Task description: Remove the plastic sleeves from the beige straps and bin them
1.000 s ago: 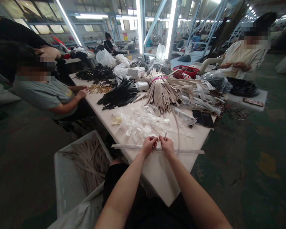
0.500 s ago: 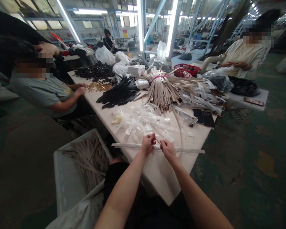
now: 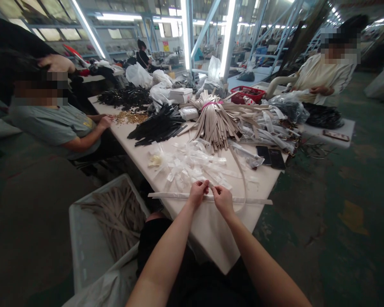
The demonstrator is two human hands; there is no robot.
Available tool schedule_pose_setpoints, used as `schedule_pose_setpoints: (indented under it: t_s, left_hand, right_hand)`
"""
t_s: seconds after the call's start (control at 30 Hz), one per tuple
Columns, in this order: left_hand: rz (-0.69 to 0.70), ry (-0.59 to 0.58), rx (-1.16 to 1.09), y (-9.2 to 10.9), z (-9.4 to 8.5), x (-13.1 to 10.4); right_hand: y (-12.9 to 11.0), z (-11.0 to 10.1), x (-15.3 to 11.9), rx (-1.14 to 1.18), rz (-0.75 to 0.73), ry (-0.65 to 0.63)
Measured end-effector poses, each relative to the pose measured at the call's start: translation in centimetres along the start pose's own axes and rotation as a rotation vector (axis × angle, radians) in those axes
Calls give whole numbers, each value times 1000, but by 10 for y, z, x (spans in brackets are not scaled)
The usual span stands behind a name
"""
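Note:
My left hand (image 3: 198, 192) and my right hand (image 3: 222, 199) are close together above the near part of the table, fingertips pinched. Between them they grip the end of a narrow beige strap (image 3: 243, 179). From my right hand it curves round and runs back toward the strap bundle. Beneath my hands, a long pale strip in a clear sleeve (image 3: 252, 201) lies crosswise on the table. Just beyond them spreads a heap of clear plastic sleeves (image 3: 192, 164).
A tied bundle of beige straps (image 3: 211, 123) lies mid-table, beside black strips (image 3: 160, 125) and a red basket (image 3: 248, 94). Two dark phones (image 3: 270, 157) rest near the right edge. A white bin (image 3: 80, 238) of straps stands at left. Co-workers (image 3: 60, 128) sit at both sides.
My fingertips have shifted slightly on the strap, and the right hand has turned a little. The whole view has moved slightly; the sleeved strip still lies under my hands.

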State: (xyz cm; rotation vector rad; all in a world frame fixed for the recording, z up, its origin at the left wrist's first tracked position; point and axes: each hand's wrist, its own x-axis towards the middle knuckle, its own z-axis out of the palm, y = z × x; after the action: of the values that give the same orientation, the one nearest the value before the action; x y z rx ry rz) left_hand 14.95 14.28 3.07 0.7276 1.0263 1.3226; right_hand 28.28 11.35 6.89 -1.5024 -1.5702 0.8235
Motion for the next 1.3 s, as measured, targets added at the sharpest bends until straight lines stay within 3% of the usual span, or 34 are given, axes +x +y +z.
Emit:
schedule_pose_setpoints:
  t_s: [0.13, 0.23, 0.37, 0.6, 0.77, 0.83, 1.0, 1.17, 1.3]
  left_hand:
    - [26, -46, 80, -2, 0, -1]
    - [25, 16, 46, 1, -1, 1]
    - [51, 97, 24, 7, 2, 0]
    - [11, -9, 333, 12, 19, -21]
    - [68, 130, 245, 27, 12, -25]
    - [75, 150, 245, 27, 12, -28]
    - [12, 59, 296, 18, 20, -38]
    - [73, 140, 252, 26, 16, -40]
    - [46, 126, 265, 23, 15, -44]
  right_hand:
    - [-1, 0, 7, 9, 48, -50]
    - [5, -7, 10, -27, 119, -163]
    - [16, -26, 11, -140, 101, -322]
    - [13, -41, 15, -4, 120, -344]
    - [19, -57, 10, -6, 93, -519]
    - [19, -62, 10, -28, 70, -496]
    - [6, -61, 15, 13, 30, -383]
    - [10, -68, 12, 67, 109, -583]
    - [18, -70, 10, 18, 92, -543]
